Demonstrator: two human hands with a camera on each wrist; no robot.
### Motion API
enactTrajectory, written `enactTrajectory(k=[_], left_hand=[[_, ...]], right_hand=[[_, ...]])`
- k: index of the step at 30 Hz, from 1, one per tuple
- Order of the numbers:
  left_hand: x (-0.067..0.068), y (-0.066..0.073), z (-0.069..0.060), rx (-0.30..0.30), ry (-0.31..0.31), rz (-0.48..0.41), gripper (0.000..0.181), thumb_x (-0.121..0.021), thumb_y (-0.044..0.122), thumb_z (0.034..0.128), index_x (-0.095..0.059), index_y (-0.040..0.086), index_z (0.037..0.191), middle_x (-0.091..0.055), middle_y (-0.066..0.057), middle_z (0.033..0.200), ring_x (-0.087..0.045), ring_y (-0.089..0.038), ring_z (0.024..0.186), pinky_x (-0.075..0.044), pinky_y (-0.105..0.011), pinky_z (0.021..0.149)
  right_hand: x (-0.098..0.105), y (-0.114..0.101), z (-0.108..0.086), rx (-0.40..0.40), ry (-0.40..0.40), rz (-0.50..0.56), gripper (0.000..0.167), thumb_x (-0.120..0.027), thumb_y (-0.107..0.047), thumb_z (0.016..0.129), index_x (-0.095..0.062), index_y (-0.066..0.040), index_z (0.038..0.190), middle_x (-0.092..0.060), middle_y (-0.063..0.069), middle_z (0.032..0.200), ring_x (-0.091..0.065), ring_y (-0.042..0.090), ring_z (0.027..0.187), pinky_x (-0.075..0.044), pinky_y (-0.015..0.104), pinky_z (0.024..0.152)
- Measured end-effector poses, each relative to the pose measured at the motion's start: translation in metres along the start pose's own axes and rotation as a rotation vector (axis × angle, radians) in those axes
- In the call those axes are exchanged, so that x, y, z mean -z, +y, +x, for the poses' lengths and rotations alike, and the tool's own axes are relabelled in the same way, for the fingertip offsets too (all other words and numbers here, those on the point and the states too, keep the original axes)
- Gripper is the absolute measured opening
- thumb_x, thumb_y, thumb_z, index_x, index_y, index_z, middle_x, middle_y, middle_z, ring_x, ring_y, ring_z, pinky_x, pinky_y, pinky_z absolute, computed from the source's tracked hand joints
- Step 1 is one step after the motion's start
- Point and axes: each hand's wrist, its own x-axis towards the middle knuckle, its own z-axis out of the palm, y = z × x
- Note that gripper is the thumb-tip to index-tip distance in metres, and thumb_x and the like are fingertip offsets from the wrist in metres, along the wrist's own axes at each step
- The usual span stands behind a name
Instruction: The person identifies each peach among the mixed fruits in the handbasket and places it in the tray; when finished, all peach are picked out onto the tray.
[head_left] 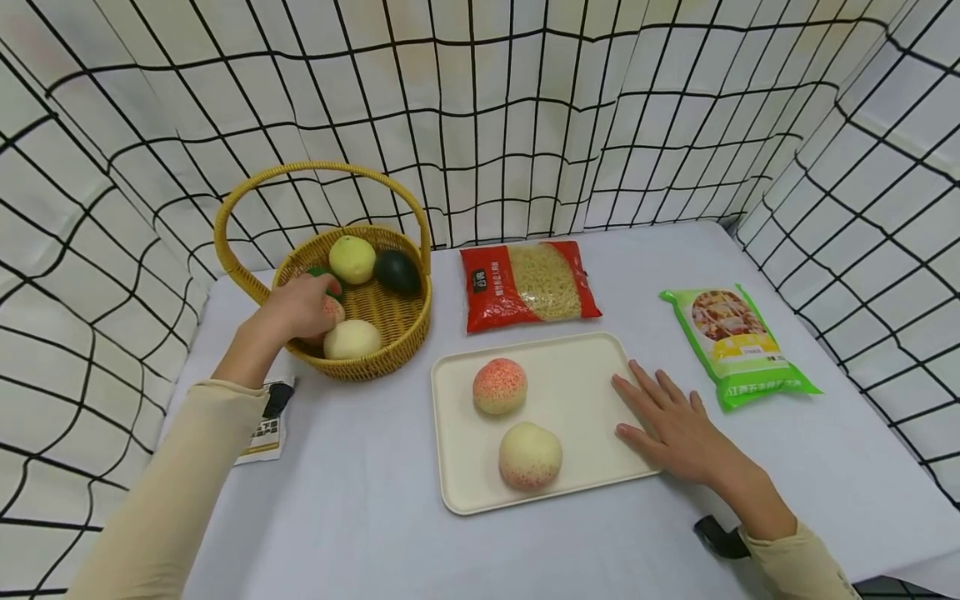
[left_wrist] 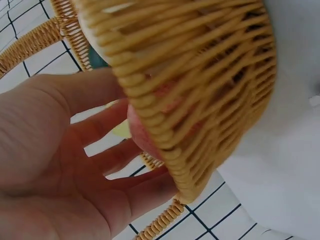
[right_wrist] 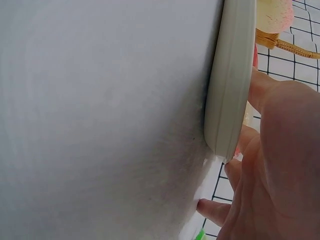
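Basket wall (left_wrist: 215, 85) screening peach (left_wrist: 141, 131), left grip (head_left: 296, 307) seemingly around, pale fruit (head_left: 352, 341) beside

Red bag (head_left: 529, 286): black label with white Chinese characters, smaller white characters alongside; wording not legible with certainty. Green bag (head_left: 735, 340): white Chinese characters along the lower band, smaller print above; too small to read reliably. White packet (head_left: 262, 440), partly covered: dark characters, illegible.

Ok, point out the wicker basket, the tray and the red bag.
Wicker basket (head_left: 405, 346), head view, on its near outer wall.
Tray (head_left: 576, 398), head view, on its bare floor.
Red bag (head_left: 543, 283), head view, on its clear window.
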Motion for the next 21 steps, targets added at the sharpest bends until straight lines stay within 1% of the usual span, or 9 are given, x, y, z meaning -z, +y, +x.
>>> enactTrajectory(k=[2,5,7,11,13,15,17,18,21], left_hand=[[0.0,-0.002,0.001,-0.01,-0.006,0.008,0.053,-0.06,0.007,0.0916,-0.054,-0.007,0.142,-0.049,-0.038,0.145,-0.046,-0.052,0.133,-0.041,-0.069,0.109],[0.001,-0.002,0.002,-0.02,-0.014,0.01,0.055,-0.063,0.006,0.0894,-0.054,-0.005,0.142,-0.051,-0.037,0.144,-0.048,-0.049,0.127,-0.042,-0.067,0.106],[0.001,-0.003,0.004,-0.027,-0.021,0.014,0.056,-0.064,0.006,0.0881,-0.055,-0.004,0.143,-0.053,-0.036,0.144,-0.049,-0.047,0.122,-0.043,-0.064,0.102],[0.002,-0.003,0.007,-0.045,-0.051,0.015,0.06,-0.064,0.003,0.0845,-0.055,-0.003,0.143,-0.056,-0.032,0.138,-0.05,-0.042,0.11,-0.046,-0.052,0.087],[0.002,-0.003,0.007,-0.065,-0.068,0.035,0.061,-0.064,0.002,0.0832,-0.055,-0.003,0.143,-0.056,-0.032,0.137,-0.05,-0.041,0.108,-0.046,-0.051,0.086],[0.002,-0.004,0.007,-0.083,-0.085,0.054,0.06,-0.065,0.002,0.0835,-0.056,-0.003,0.143,-0.055,-0.033,0.138,-0.052,-0.042,0.11,-0.048,-0.053,0.088],[0.0,-0.005,0.008,-0.105,-0.099,0.078,0.059,-0.065,0.001,0.0847,-0.057,-0.002,0.143,-0.054,-0.034,0.142,-0.055,-0.045,0.115,-0.049,-0.058,0.094],[-0.001,-0.005,0.008,-0.111,-0.105,0.085,0.058,-0.066,0.001,0.0856,-0.058,-0.001,0.143,-0.051,-0.035,0.145,-0.054,-0.048,0.12,-0.048,-0.061,0.099],[-0.006,-0.007,0.011,-0.123,-0.111,0.082,0.056,-0.065,-0.001,0.0869,-0.059,0.001,0.142,-0.049,-0.034,0.15,-0.051,-0.058,0.131,-0.046,-0.069,0.105]], right_hand=[[0.0,0.0,0.0,-0.003,0.002,-0.001,0.072,-0.054,-0.057,0.106,-0.03,-0.03,0.169,-0.017,0.009,0.181,-0.019,0.055,0.161,-0.015,0.091,0.113],[-0.001,0.0,0.001,-0.002,0.005,-0.007,0.072,-0.054,-0.057,0.106,-0.031,-0.03,0.169,-0.018,0.01,0.18,-0.02,0.055,0.161,-0.016,0.091,0.113],[-0.002,0.0,0.001,-0.005,0.005,-0.011,0.072,-0.055,-0.057,0.106,-0.031,-0.03,0.169,-0.018,0.01,0.18,-0.02,0.054,0.161,-0.016,0.091,0.113],[-0.002,0.001,0.002,-0.007,-0.001,-0.017,0.072,-0.055,-0.057,0.106,-0.031,-0.03,0.169,-0.018,0.01,0.18,-0.019,0.054,0.161,-0.016,0.091,0.113],[-0.002,0.001,0.002,-0.01,-0.007,-0.018,0.072,-0.055,-0.057,0.106,-0.031,-0.03,0.169,-0.017,0.01,0.181,-0.019,0.054,0.161,-0.016,0.09,0.113],[-0.001,0.001,0.002,-0.013,-0.016,-0.019,0.072,-0.054,-0.057,0.106,-0.03,-0.031,0.169,-0.016,0.009,0.181,-0.018,0.054,0.162,-0.015,0.09,0.114],[-0.001,0.001,0.002,-0.012,-0.015,-0.02,0.072,-0.054,-0.057,0.106,-0.03,-0.03,0.169,-0.017,0.01,0.181,-0.019,0.054,0.161,-0.015,0.09,0.113],[0.0,0.0,0.002,-0.014,-0.017,-0.019,0.072,-0.054,-0.057,0.106,-0.03,-0.031,0.169,-0.016,0.009,0.181,-0.018,0.054,0.162,-0.015,0.09,0.114],[0.0,0.0,0.002,-0.012,-0.013,-0.017,0.072,-0.054,-0.057,0.106,-0.031,-0.03,0.169,-0.017,0.01,0.181,-0.019,0.055,0.161,-0.015,0.09,0.113]])
